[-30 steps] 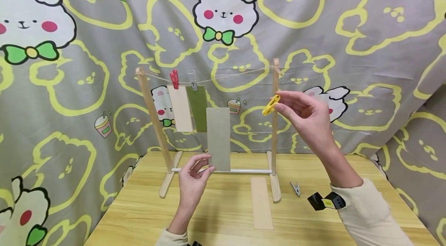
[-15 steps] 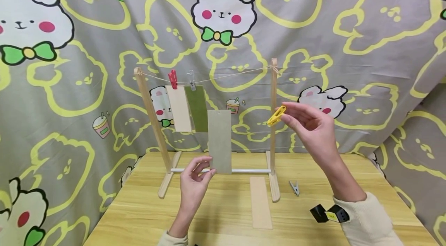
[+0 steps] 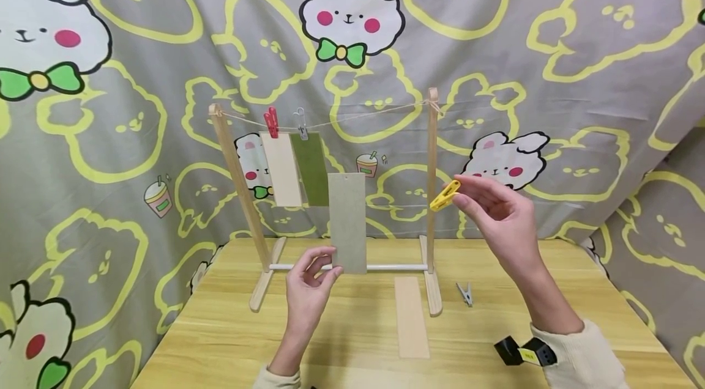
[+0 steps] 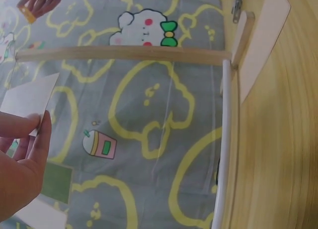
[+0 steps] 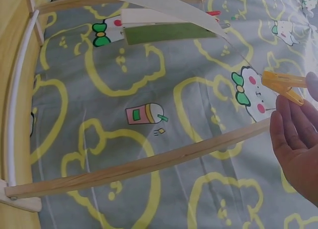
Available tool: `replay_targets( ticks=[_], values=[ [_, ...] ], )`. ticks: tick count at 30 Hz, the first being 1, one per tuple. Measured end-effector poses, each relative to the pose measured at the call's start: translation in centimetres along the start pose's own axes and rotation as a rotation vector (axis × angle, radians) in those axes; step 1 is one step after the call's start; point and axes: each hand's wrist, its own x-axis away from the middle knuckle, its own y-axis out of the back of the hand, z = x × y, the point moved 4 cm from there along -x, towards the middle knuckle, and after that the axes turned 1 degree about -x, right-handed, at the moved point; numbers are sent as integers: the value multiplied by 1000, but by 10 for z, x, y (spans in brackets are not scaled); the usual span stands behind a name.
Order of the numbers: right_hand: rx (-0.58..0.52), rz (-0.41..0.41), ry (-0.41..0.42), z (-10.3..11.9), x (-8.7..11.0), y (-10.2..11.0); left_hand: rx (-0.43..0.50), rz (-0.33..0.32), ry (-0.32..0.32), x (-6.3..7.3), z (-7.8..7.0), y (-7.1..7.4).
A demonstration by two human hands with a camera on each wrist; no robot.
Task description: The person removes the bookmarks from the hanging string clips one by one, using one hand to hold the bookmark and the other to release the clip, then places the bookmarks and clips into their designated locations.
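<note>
My left hand point(image 3: 309, 285) pinches a grey-green card point(image 3: 348, 224) by its lower left edge and holds it upright in front of the wooden rack. Off to the right, my right hand point(image 3: 503, 218) grips a yellow clothespin point(image 3: 445, 195) between thumb and fingers, close to the rack's right post in the head view. Along the string point(image 3: 358, 117) hang a cream card point(image 3: 284, 169) under a red clothespin point(image 3: 272, 122) and a dark green card point(image 3: 311, 169) under a grey clothespin point(image 3: 302, 123). In the right wrist view the yellow clothespin point(image 5: 285, 85) shows its two legs spread apart.
On the wooden table point(image 3: 352, 340) a peach card point(image 3: 412, 317) lies flat by the rack's right foot point(image 3: 432, 291). Right of that foot lies another grey clothespin point(image 3: 466, 294). A white bar point(image 3: 396, 268) joins the posts low down. A patterned curtain point(image 3: 165, 71) hangs behind.
My right hand has moved down and slightly to the right with the yellow clothespin. The left hand and the grey-green card have barely shifted.
</note>
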Motion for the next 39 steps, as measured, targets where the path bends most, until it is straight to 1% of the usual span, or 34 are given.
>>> replay_targets(
  ticks=[5,7,11,18,24,30,34,39],
  values=[
    [41,-22,-23,-6,8,5,-3,-1,13,0,2,-1],
    [79,-28,-26,-7,11,6,-4,-2,17,0,2,-2],
    [81,-29,-22,-10,17,10,-4,-8,29,2,4,-2],
    [120,-51,-83,-20,34,18,32,-6,65,6,9,-6],
    [72,-68,-108,-31,45,24,25,3,85,10,11,-10],
    [15,-134,-142,-40,54,31,30,11,103,10,14,-15],
    [0,-140,-144,-43,58,32,30,16,129,13,16,-17],
    [31,-139,-161,-48,65,34,30,21,172,17,19,-19]
  ],
)
